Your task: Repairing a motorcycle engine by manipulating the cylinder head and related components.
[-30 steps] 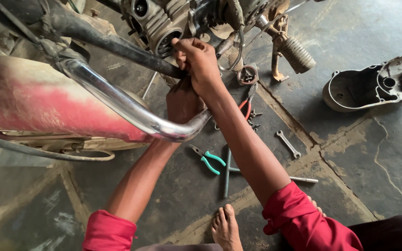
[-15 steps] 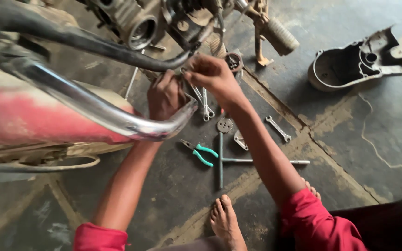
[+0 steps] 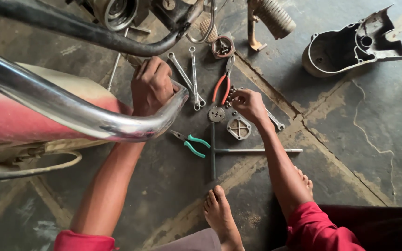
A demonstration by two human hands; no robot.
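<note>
Chrome guard bar point(image 3: 94, 122): left hand point(image 3: 150, 86) fisted just behind it, contents hidden. Right hand point(image 3: 249, 104), right of bar, fingers pinched among small bolts point(image 3: 231, 98) beside red-handled pliers point(image 3: 221, 86). Step judged: picking fasteners; next needs firm pinch.

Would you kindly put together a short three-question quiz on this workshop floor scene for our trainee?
1. True or false: the right hand is down at the small loose parts on the floor.
2. Which pliers lie nearer the T-shaped wrench: A) red-handled pliers, B) green-handled pliers?
3. What is the left hand closed around?

Key
1. True.
2. B.
3. A tool handle; the tool itself is hidden behind the chrome bar.
</note>
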